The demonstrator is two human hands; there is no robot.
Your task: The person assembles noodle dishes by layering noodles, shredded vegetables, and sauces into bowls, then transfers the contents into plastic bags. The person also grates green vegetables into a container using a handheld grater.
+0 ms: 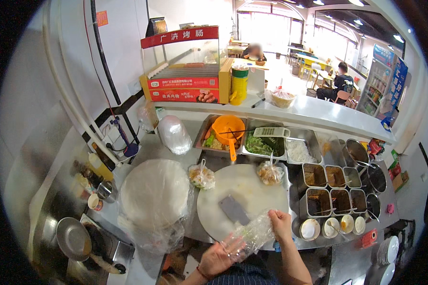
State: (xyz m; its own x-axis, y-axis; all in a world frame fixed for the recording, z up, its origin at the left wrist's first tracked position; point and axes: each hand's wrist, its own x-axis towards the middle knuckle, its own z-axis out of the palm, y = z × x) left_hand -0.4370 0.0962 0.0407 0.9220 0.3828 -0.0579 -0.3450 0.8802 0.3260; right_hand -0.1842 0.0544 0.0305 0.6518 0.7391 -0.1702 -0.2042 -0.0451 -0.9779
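Observation:
A clear plastic bag (252,237) is stretched between my hands, low over the near edge of a round white board (214,204). My right hand (281,225) is closed on the bag's upper right edge. At its left end my left hand (216,260) grips the bag, its fingers showing through the film; whether they are inside or behind it I cannot tell. Just beyond the bag a grey cleaver blade (234,210) lies flat on the board. Two tied clear bags of food sit at the board's far side, one at the left (202,176) and one at the right (270,173).
Left of the board stands a plastic-covered round white stack (154,194); farther left is a frying pan (73,239). Metal sauce containers (317,202) and small bowls (310,229) line the right. An orange strainer (227,127) rests over the back trays. People sit beyond the counter.

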